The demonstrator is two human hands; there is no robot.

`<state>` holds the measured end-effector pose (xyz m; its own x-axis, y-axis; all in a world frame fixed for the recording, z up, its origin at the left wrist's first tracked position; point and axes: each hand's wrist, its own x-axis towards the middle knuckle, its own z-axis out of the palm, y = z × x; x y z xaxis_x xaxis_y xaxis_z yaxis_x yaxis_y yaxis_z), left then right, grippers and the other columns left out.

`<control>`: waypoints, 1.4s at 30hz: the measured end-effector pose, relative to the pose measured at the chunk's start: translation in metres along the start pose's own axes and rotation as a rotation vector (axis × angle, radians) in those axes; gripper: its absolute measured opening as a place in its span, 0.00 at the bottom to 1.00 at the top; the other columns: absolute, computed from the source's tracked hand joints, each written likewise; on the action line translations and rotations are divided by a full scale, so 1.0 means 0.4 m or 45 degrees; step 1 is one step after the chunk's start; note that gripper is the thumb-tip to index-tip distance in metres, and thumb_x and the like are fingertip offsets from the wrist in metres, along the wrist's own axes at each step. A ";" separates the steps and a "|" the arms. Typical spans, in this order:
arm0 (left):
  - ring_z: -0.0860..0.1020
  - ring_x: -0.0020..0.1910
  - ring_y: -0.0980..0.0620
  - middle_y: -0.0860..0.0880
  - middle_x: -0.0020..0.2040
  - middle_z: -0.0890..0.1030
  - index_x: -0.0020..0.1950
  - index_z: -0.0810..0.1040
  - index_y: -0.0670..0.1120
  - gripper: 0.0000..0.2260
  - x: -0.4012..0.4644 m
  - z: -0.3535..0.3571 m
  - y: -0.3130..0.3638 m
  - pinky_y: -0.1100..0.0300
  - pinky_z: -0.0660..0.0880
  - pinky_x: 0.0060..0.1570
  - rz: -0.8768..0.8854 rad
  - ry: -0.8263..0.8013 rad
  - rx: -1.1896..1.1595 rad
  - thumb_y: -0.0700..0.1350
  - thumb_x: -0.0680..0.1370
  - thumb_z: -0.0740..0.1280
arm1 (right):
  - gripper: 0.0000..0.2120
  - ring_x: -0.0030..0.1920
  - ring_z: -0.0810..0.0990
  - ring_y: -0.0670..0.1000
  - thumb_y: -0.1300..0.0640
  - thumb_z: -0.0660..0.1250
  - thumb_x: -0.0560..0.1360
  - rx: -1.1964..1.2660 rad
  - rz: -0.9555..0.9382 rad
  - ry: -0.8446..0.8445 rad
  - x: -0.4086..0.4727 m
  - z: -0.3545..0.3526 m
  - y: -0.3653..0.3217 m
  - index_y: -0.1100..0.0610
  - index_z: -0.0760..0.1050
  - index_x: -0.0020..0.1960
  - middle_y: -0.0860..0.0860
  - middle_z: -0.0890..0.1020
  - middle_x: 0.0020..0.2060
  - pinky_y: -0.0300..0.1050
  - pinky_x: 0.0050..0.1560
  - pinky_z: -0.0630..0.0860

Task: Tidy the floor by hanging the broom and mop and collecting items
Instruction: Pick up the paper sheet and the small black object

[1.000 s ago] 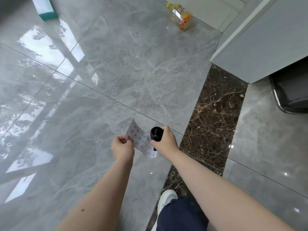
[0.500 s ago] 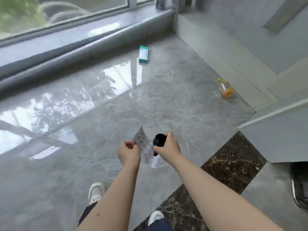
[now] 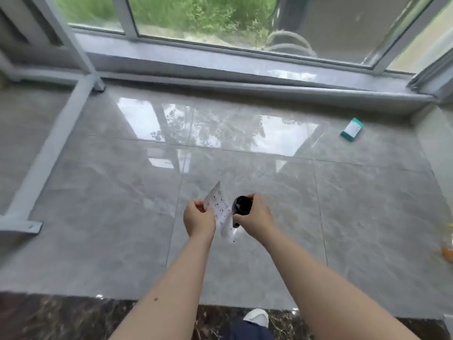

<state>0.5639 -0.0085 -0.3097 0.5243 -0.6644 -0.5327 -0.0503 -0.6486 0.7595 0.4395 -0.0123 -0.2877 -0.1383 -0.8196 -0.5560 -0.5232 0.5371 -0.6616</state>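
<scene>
- At 3 o'clock, right edge: orange bottle (image 3: 448, 251) cut off by the frame, only a blurred sliver shows; label unreadable.
- At 6 o'clock, bottom edge: one white shoe (image 3: 256, 317) partly shown above a dark trouser leg; both forearms run out of frame.
- Centre: black cylinder (image 3: 241, 209) mostly covered by the right hand (image 3: 255, 217), only its dark round end and a bit of the body below show; what it is, cannot tell.
- Right hand's fingers curl round the cylinder. Left hand (image 3: 198, 220) pinches the white dotted sheet (image 3: 221, 212) by its edge; print too small to read.
- Sheet sits between the two hands, tilted, its lower end partly behind the right hand.
- Green-and-white box (image 3: 352, 130) lies on the floor (image 3: 98, 192) at 2 o'clock, well apart from the hands, near the window sill (image 3: 245, 67).
- Versus 0.5 s ago: view has swung left; box moved from upper centre to upper right, bottle slid to the edge, window (image 3: 196, 13) now fills the top, white frame (image 3: 49, 155) appears at 9 o'clock. Both grips unchanged.
- Count: 2 hands, 1 sheet, 1 cylinder, 1 box, 1 bottle, 1 shoe.
</scene>
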 end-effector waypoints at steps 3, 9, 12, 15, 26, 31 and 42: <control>0.73 0.34 0.55 0.51 0.39 0.74 0.46 0.71 0.44 0.04 0.055 -0.175 -0.051 0.64 0.69 0.35 -0.047 0.095 -0.080 0.36 0.76 0.63 | 0.21 0.40 0.74 0.45 0.62 0.72 0.64 -0.028 -0.044 -0.102 -0.053 0.161 -0.075 0.50 0.65 0.51 0.46 0.74 0.43 0.33 0.29 0.67; 0.74 0.43 0.48 0.48 0.45 0.75 0.53 0.74 0.42 0.07 0.146 -0.610 -0.214 0.60 0.70 0.45 -0.262 0.386 -0.173 0.36 0.76 0.63 | 0.23 0.41 0.76 0.48 0.65 0.71 0.64 -0.249 -0.160 -0.407 -0.206 0.558 -0.216 0.52 0.67 0.53 0.50 0.75 0.47 0.36 0.31 0.72; 0.74 0.44 0.48 0.47 0.47 0.76 0.54 0.74 0.42 0.08 0.155 -0.784 -0.292 0.59 0.70 0.45 -0.347 0.492 -0.230 0.37 0.76 0.63 | 0.23 0.45 0.75 0.51 0.64 0.72 0.65 -0.366 -0.249 -0.516 -0.287 0.728 -0.270 0.55 0.69 0.56 0.49 0.74 0.45 0.42 0.40 0.73; 0.75 0.44 0.47 0.45 0.49 0.78 0.52 0.73 0.43 0.06 0.147 -0.960 -0.385 0.57 0.71 0.43 -0.426 0.622 -0.318 0.36 0.76 0.62 | 0.20 0.45 0.76 0.51 0.62 0.72 0.65 -0.500 -0.354 -0.655 -0.393 0.908 -0.311 0.54 0.68 0.53 0.50 0.76 0.46 0.43 0.42 0.75; 0.77 0.51 0.39 0.38 0.50 0.79 0.54 0.75 0.36 0.08 -0.025 -1.382 -0.754 0.53 0.72 0.47 -0.825 1.115 -0.563 0.38 0.77 0.61 | 0.25 0.52 0.77 0.54 0.61 0.71 0.66 -1.047 -0.592 -1.062 -0.774 1.349 -0.294 0.58 0.67 0.61 0.54 0.77 0.54 0.48 0.46 0.78; 0.78 0.52 0.33 0.30 0.53 0.79 0.53 0.74 0.29 0.11 -0.134 -1.458 -0.907 0.45 0.75 0.52 -0.997 1.206 -0.695 0.36 0.77 0.60 | 0.26 0.58 0.76 0.56 0.59 0.70 0.69 -1.320 -0.625 -1.233 -0.921 1.473 -0.216 0.59 0.66 0.63 0.55 0.76 0.59 0.48 0.51 0.78; 0.74 0.43 0.31 0.35 0.35 0.72 0.38 0.65 0.42 0.08 -0.227 -1.535 -1.085 0.44 0.72 0.39 -1.088 1.305 -0.717 0.33 0.75 0.59 | 0.27 0.58 0.77 0.54 0.61 0.67 0.73 -1.433 -0.749 -1.349 -1.093 1.627 -0.093 0.57 0.62 0.69 0.55 0.76 0.61 0.46 0.50 0.77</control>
<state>1.0601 0.5615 -0.3615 0.6011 0.5530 -0.5769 0.7916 -0.3133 0.5246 1.0666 0.4557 -0.3476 0.6379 -0.1000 -0.7636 -0.6659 -0.5697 -0.4817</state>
